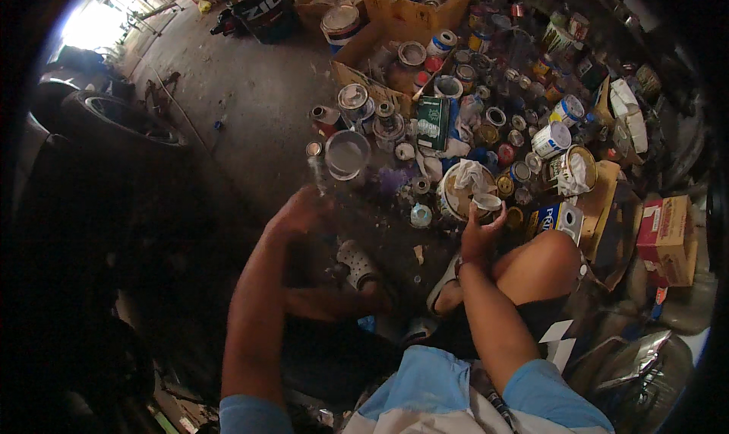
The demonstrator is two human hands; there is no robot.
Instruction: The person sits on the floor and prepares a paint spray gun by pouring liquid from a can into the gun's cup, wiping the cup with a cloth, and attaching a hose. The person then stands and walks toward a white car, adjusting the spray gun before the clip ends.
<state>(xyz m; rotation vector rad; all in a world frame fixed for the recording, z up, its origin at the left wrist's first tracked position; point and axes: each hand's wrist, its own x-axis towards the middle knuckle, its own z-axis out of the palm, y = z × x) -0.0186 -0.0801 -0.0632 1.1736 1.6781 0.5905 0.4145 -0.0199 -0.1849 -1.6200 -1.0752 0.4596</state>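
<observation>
My right hand (481, 233) is raised in front of my right knee, its fingers and thumb closed round a small pale cup (487, 202). Just behind that cup stands a wide paint tin (453, 195) with a crumpled white rag (474, 177) on top. My left hand (302, 212) is smeared by motion, so I cannot make out its fingers. Close beyond it is a slim clear container (316, 166); whether the hand touches it is unclear. To the right of that container sits an open round can (348, 156) with grey inside.
Several paint cans, jars and bottles crowd the floor ahead and to the right, among them a dark green rectangular tin (432, 123). Open cardboard boxes (364, 50) stand behind them. A red and brown carton (662, 240) is at far right, a car wheel (125, 119) at left.
</observation>
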